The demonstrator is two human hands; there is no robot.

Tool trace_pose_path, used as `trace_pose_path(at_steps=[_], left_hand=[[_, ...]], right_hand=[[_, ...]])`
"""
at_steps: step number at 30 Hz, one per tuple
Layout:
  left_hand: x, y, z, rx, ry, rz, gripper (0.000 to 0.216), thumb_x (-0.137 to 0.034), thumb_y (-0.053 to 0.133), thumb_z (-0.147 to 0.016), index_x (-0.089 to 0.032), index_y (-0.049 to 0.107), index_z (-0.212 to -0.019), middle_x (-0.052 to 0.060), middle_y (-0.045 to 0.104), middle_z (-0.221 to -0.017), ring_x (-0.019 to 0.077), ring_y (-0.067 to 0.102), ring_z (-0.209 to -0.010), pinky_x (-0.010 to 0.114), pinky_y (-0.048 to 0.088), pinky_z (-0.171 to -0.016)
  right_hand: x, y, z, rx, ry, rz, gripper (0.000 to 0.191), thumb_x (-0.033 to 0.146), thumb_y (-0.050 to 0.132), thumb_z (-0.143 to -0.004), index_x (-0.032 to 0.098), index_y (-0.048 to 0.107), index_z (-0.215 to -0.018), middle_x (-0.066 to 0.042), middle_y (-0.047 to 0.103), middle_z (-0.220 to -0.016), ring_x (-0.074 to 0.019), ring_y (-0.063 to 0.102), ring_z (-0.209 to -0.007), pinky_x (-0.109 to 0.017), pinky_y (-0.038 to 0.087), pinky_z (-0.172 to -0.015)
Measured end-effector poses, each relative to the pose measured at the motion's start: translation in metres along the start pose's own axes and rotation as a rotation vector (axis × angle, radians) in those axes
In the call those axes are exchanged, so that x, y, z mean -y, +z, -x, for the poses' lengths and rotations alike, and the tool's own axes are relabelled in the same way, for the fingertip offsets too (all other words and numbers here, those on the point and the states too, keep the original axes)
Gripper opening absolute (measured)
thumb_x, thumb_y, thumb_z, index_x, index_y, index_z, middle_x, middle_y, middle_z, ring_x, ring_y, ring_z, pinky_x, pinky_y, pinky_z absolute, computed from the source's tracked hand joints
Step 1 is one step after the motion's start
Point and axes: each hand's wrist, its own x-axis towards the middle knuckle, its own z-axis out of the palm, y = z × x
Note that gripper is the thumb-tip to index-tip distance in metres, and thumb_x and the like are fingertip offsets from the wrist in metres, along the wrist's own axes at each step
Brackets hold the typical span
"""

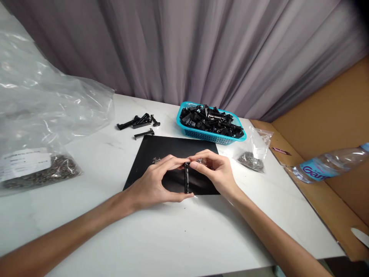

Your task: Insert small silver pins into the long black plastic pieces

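A slim black plastic part (pixel 186 179) stands lengthwise between the thumb and fingers of my left hand (pixel 161 177), over the near edge of a black mat (pixel 170 148). My right hand (pixel 215 165) pinches at the far end of the part, its fingertips meeting those of my left hand. Whether a smaller piece sits between the right fingertips is hidden. Small metal pieces lie on the mat in two little heaps, one heap (pixel 156 160) beyond my left hand and another heap (pixel 201 161) partly behind my right fingers.
A blue basket (pixel 201 134) full of black parts stands behind the mat. Several loose black parts (pixel 141 122) lie left of it. Bags of small metal pieces rest at left (pixel 63 169) and right (pixel 251 161). A water bottle (pixel 325 165) and a pink-wrapped item (pixel 281 151) are at right.
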Motion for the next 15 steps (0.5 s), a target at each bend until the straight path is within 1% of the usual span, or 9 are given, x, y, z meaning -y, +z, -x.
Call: trace_pose_path(at_steps=[4, 10, 15], left_hand=[[0.0005, 0.0, -0.0006, -0.004, -0.013, -0.018, 0.066, -0.039, 0.088, -0.072, -0.023, 0.061, -0.13, 0.005, 0.071, -0.109, 0.0229, 0.071, -0.099, 0.038, 0.061, -0.091], [0.0033, 0.0011, -0.0007, 0.004, 0.004, -0.025, 0.064, -0.038, 0.089, -0.072, -0.022, 0.06, -0.128, 0.005, 0.071, -0.108, 0.0229, 0.071, -0.1, 0.038, 0.06, -0.091], [0.0042, 0.0011, -0.0007, 0.024, -0.002, -0.038, 0.065, -0.038, 0.088, -0.072, -0.022, 0.061, -0.129, 0.004, 0.07, -0.108, 0.023, 0.07, -0.099, 0.037, 0.059, -0.089]], right_hand=[[0.0048, 0.0014, 0.0012, -0.013, -0.031, 0.048, 0.014, 0.034, 0.079, -0.087, 0.024, 0.08, -0.095, -0.003, 0.071, -0.091, -0.012, 0.054, -0.066, -0.027, 0.038, -0.051], [0.0057, 0.0027, 0.0008, -0.022, -0.038, 0.052, 0.013, 0.034, 0.08, -0.085, 0.024, 0.08, -0.093, -0.003, 0.071, -0.089, -0.0113, 0.051, -0.063, -0.027, 0.036, -0.051], [0.0056, 0.0038, 0.0006, -0.034, -0.043, 0.082, 0.011, 0.033, 0.08, -0.085, 0.023, 0.079, -0.09, -0.001, 0.071, -0.087, -0.0091, 0.043, -0.057, -0.027, 0.033, -0.05]])
